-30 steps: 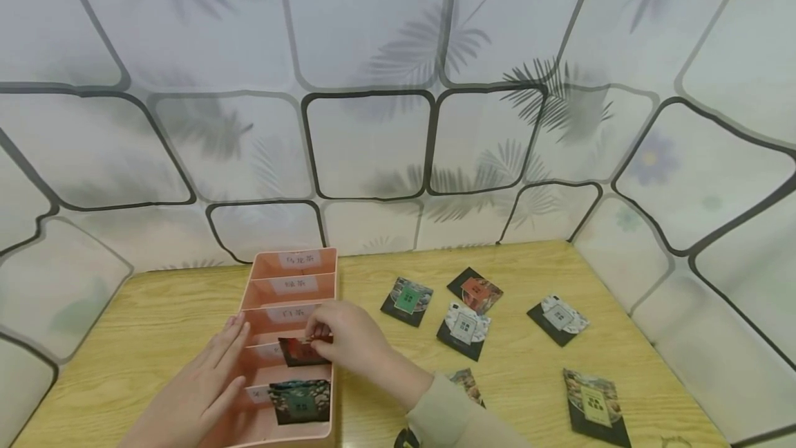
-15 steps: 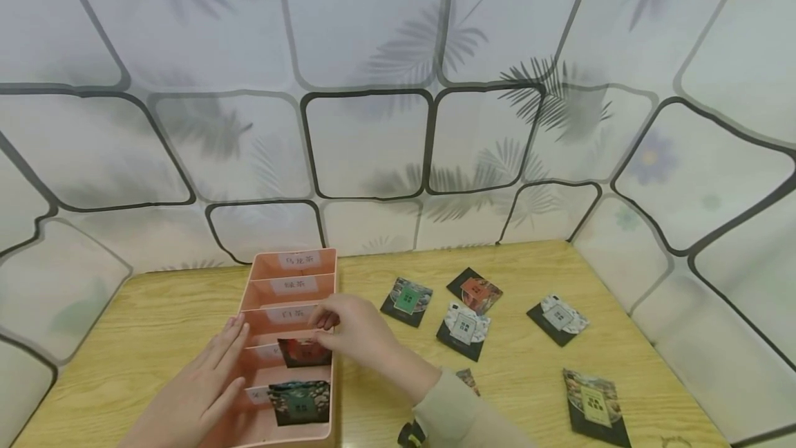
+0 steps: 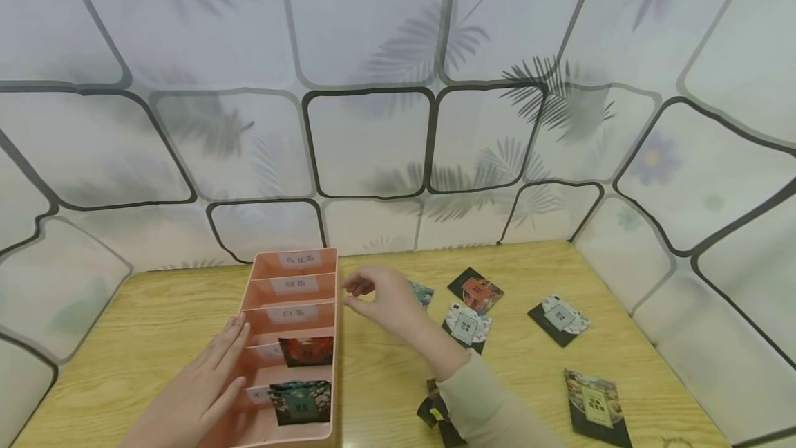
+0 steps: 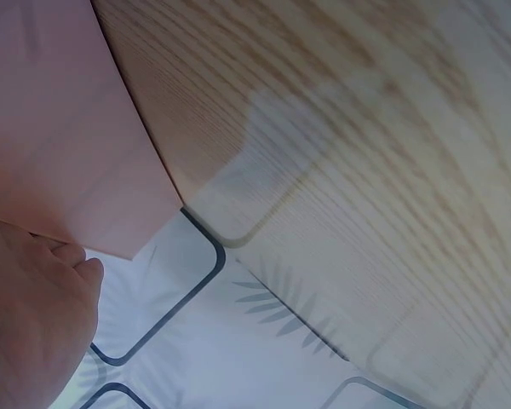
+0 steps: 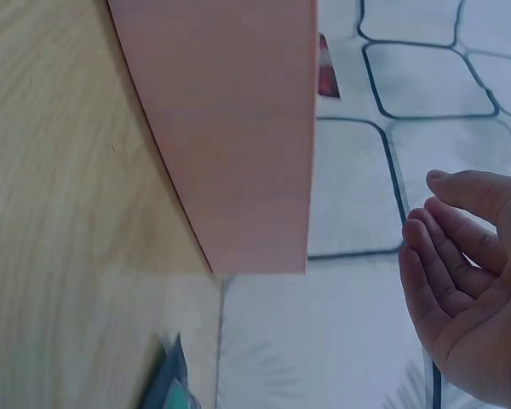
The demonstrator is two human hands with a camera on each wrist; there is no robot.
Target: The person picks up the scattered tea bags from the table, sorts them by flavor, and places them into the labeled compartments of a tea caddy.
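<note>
A long pink divided box (image 3: 336,316) stands on the left of the table, its compartments marked with white paper labels. My left hand (image 3: 189,389) rests along its left rim with fingers extended. Two tea sachets stand in the nearer compartments: a red and black one (image 3: 307,351), and a dark green one (image 3: 300,404) in front. Just right of the box hovers my right hand (image 3: 388,301), fingers loosely bent and holding nothing; the right wrist view shows its bare palm (image 5: 485,324). Behind it, a green-labelled sachet (image 3: 423,294) is partly hidden.
On the right half of the wooden table lie an orange-labelled sachet (image 3: 477,292), two white-patterned sachets (image 3: 465,323) and a yellow-labelled sachet (image 3: 593,403). A dark object (image 3: 435,412) shows beside the right sleeve. Patterned cloth walls (image 3: 373,144) enclose the table.
My right hand has let go of the red sachet, leaving it standing in its compartment, and has moved out of the box to the right and away from me. The left hand stays put.
</note>
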